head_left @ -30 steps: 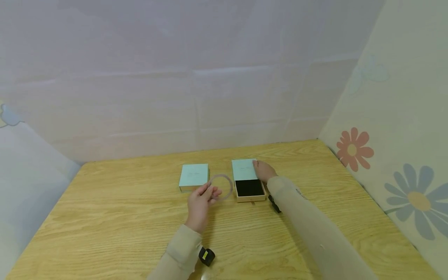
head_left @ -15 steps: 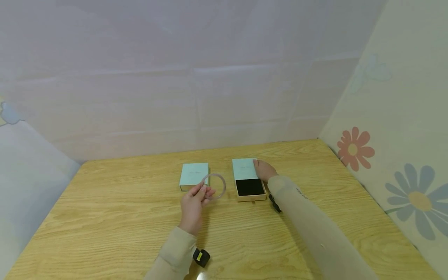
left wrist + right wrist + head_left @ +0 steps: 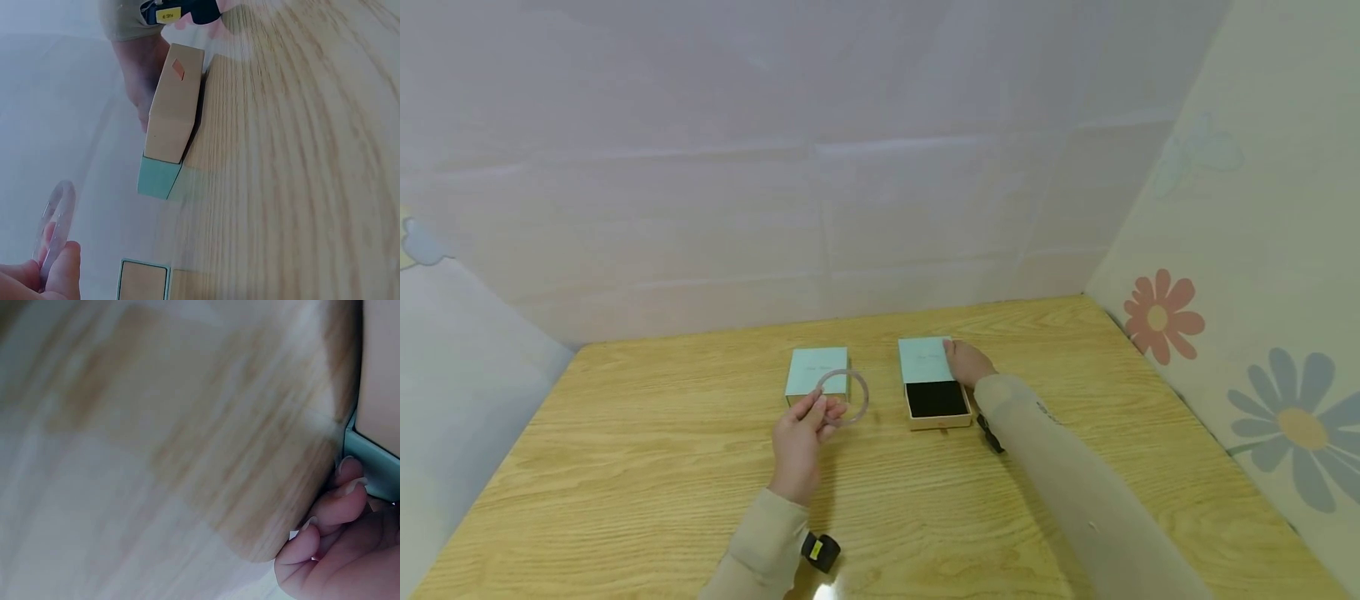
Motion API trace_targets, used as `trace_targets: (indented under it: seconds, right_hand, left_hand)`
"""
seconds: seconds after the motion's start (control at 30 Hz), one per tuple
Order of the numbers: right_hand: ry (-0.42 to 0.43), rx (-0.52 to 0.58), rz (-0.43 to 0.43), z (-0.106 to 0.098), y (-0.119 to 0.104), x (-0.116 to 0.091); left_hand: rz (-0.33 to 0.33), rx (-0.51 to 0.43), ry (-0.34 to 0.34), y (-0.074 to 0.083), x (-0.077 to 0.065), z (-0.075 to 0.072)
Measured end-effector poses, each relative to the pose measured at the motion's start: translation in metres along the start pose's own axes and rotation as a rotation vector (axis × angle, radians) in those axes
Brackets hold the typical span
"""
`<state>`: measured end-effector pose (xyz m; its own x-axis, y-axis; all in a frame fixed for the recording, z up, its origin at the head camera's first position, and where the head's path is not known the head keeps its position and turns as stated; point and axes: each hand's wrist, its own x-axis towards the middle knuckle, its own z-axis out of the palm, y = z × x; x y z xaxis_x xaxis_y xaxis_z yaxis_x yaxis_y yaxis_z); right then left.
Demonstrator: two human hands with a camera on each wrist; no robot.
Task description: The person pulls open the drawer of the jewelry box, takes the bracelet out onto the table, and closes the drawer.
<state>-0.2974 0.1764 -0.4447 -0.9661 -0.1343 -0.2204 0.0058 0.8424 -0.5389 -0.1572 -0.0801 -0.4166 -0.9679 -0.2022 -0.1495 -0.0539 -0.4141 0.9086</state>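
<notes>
My left hand (image 3: 799, 446) pinches a translucent, pale pinkish bangle (image 3: 866, 400) between thumb and fingers, above the table. In the head view the ring overlaps the front right corner of a closed light-blue box (image 3: 812, 362). To the right lies a second light-blue drawer box (image 3: 925, 358), its tan drawer (image 3: 940, 423) pulled out toward me with a black lining (image 3: 937, 400). My right hand (image 3: 972, 365) grips this box's sleeve at its right side, thumb at the top edge. In the right wrist view the curled fingers (image 3: 340, 506) touch the sleeve's side.
Both boxes rest on a wood-grain table (image 3: 625, 467). A pale wall covering (image 3: 820, 208) rises behind its far edge. On the right a flower-printed covering (image 3: 1247, 333) borders the table. Each wrist carries a black strap; the left one (image 3: 821, 552) shows a yellow label.
My left hand has drawn the bangle to the left, away from the drawer, until it overlaps the closed box in view. The right hand and both boxes have stayed put.
</notes>
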Motion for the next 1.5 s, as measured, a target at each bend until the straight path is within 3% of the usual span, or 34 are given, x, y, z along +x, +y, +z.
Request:
trace_targets:
  seconds: [0.83,1.17,1.5]
  right_hand:
    - [0.012,0.009,-0.01,0.0,0.002,0.0]
    - [0.0,0.007,-0.002,0.001,0.011,0.012]
    - [0.017,0.014,0.0,-0.005,0.002,-0.004]
  left_hand:
    - [0.017,-0.047,0.081,0.005,0.001,-0.012]
    - [0.026,-0.044,0.145,0.008,0.002,-0.022]
    - [0.044,-0.053,0.171,0.01,0.002,-0.031]
